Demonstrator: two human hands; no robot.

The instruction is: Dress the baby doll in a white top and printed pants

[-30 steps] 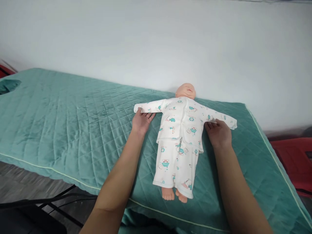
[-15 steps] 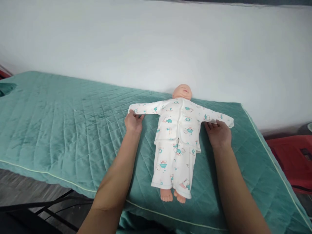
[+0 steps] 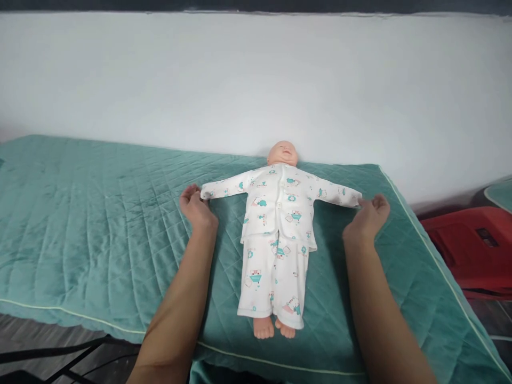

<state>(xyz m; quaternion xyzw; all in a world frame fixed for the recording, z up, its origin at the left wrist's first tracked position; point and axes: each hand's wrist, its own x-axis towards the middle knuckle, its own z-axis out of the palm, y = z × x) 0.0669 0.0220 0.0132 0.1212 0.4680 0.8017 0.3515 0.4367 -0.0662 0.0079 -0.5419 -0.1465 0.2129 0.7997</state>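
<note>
A baby doll point(image 3: 282, 153) lies on its back with its arms stretched out to both sides. It wears a white pajama top point(image 3: 276, 208) and matching pajama pants point(image 3: 272, 282), printed with small teal and pink figures. The bare feet show below the hems. At the left cuff, my left hand point(image 3: 198, 209) has its fingers curled in and closed on the sleeve end. My right hand point(image 3: 367, 217) pinches the cuff of the other sleeve point(image 3: 340, 194). Both sleeve ends cover the doll's hands.
The doll lies on a green quilted cover point(image 3: 120, 229) over a bed or table against a white wall point(image 3: 240, 80). A red plastic chair point(image 3: 472, 245) stands beyond the right edge. Black metal bars point(image 3: 72, 354) show at the lower left.
Both hands have moved outward from under the sleeves to the cuffs, and their fingers have closed there. The camera view has shifted, so the doll appears slightly further left.
</note>
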